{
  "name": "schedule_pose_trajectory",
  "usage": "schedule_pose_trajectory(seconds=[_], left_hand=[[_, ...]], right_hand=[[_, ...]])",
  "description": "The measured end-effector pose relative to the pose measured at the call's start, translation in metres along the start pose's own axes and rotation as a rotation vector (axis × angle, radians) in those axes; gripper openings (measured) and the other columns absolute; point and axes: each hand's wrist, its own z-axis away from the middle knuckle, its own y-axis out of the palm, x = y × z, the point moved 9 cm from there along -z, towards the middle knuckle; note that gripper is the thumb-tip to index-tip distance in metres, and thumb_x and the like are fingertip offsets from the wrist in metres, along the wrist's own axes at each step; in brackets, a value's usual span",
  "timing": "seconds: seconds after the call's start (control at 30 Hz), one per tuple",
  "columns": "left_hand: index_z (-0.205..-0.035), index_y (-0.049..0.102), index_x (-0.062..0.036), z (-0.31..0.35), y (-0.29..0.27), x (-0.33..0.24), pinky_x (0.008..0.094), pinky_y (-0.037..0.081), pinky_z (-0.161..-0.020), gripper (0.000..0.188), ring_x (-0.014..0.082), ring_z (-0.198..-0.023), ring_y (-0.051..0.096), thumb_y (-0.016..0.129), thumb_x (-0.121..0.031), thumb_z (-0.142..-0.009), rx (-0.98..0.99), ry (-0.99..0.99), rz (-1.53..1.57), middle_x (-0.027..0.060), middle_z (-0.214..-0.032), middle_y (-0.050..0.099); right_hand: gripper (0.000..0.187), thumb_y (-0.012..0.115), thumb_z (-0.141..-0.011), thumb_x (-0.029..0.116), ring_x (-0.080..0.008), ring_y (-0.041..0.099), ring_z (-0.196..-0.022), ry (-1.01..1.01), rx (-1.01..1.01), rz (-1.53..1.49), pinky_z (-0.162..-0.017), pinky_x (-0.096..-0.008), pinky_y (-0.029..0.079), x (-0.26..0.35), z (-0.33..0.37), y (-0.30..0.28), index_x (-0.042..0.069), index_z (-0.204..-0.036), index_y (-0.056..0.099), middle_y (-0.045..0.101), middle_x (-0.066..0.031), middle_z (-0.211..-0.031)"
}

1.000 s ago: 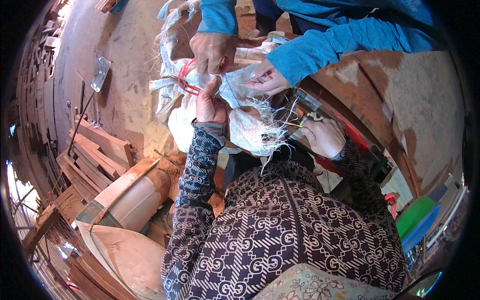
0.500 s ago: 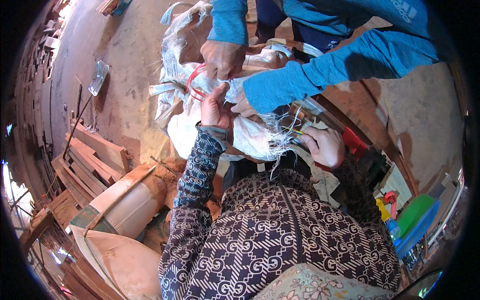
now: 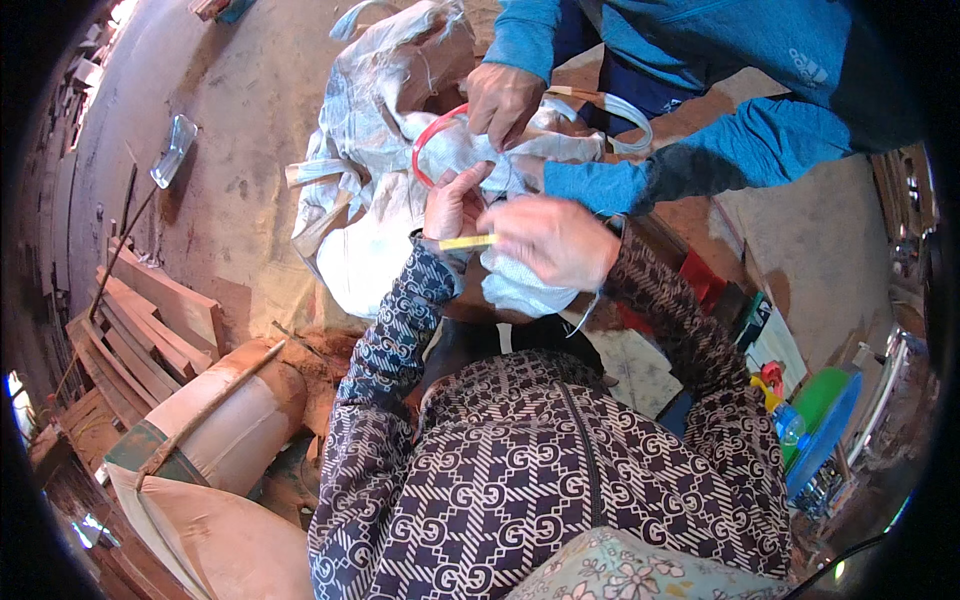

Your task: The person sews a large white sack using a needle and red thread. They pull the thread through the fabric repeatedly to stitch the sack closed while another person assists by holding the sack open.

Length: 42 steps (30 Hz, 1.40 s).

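Your left hand (image 3: pixel 453 210) is at the gathered part of the white woven sack (image 3: pixel 355 255), thumb uppermost, fingers clamped on a fold of the cloth. Your right hand (image 3: pixel 565 240) is motion-blurred; its fingers are closed around a thin yellow strip (image 3: pixel 465 242), whose free end points left, across the front of your left wrist. Kind of strip: cannot tell.

Sack position: in front of you, ahead of your knees, its loose upper cloth crumpled and spreading away to the far left; lower part bulges pale beside your left forearm.

Facing you, a co-worker in a blue top has one hand (image 3: pixel 505 103) on the gathered cloth, just beyond your left thumb, fingers pointing down. The co-worker's other hand (image 3: pixel 528 174) is partly hidden behind your right hand; finger state there cannot be told. A red band (image 3: pixel 424 147) arcs from the gather, left of the nearer knuckles.

Surroundings: cut planks (image 3: pixel 165 300) piled on the floor (image 3: pixel 260 130) to your left; a filled pale sack (image 3: pixel 232 430) nearer you, a stick (image 3: pixel 212 412) lying across it. Right side: green basin (image 3: pixel 824 395) next to a blue one.
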Motion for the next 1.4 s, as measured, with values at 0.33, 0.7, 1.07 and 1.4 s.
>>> schedule_pose_trajectory(seconds=[0.33, 0.7, 1.07, 1.4], left_hand=[[-0.1, 0.073, -0.0087, 0.041, 0.172, -0.1, 0.0401, 0.053, -0.073, 0.018, 0.0288, -0.083, 0.065, 0.069, -0.013, -0.083, -0.084, 1.472, -1.841, 0.0084, -0.099, 0.069], [-0.096, 0.073, -0.0003, 0.019, 0.111, -0.109, 0.0258, 0.046, -0.056, 0.016, 0.01, -0.06, 0.058, 0.065, -0.014, -0.093, -0.044, 0.821, -1.189, 0.004, -0.069, 0.063], [-0.091, 0.065, -0.0036, 0.148, 0.023, -0.033, 0.0201, 0.022, -0.046, 0.026, 0.0007, -0.051, 0.031, 0.055, -0.024, -0.103, -0.075, 0.298, -0.839, -0.0091, -0.061, 0.043], [-0.095, 0.064, -0.0048, 0.108, -0.027, -0.014, 0.0214, 0.021, -0.043, 0.026, 0.0019, -0.046, 0.03, 0.055, -0.028, -0.102, -0.131, 0.054, -0.507, -0.0085, -0.056, 0.04]], right_hand=[[0.017, 0.06, -0.09, 0.019, -0.0384, 0.062, -0.083, 0.249, -0.119, -0.186, -0.074, -0.0463, 0.048, -0.032, 0.081, 0.014, 0.004, -0.098, 0.066, 0.064, -0.0183, -0.083], [0.023, 0.063, -0.089, 0.014, -0.0352, 0.063, -0.082, 0.36, -0.165, -0.134, -0.074, -0.0418, 0.049, -0.036, 0.104, 0.025, -0.001, -0.106, 0.067, 0.065, -0.0175, -0.087], [0.017, 0.068, -0.089, 0.019, -0.0085, 0.052, -0.061, 0.595, -0.786, -0.537, -0.058, -0.0293, 0.043, -0.024, 0.11, -0.021, 0.003, -0.085, 0.063, 0.058, -0.0038, -0.066], [0.016, 0.069, -0.089, 0.016, -0.0032, 0.056, -0.07, 0.595, -0.602, -0.602, -0.064, -0.0265, 0.048, -0.022, 0.108, 0.012, 0.001, -0.095, 0.071, 0.065, -0.0038, -0.071]])
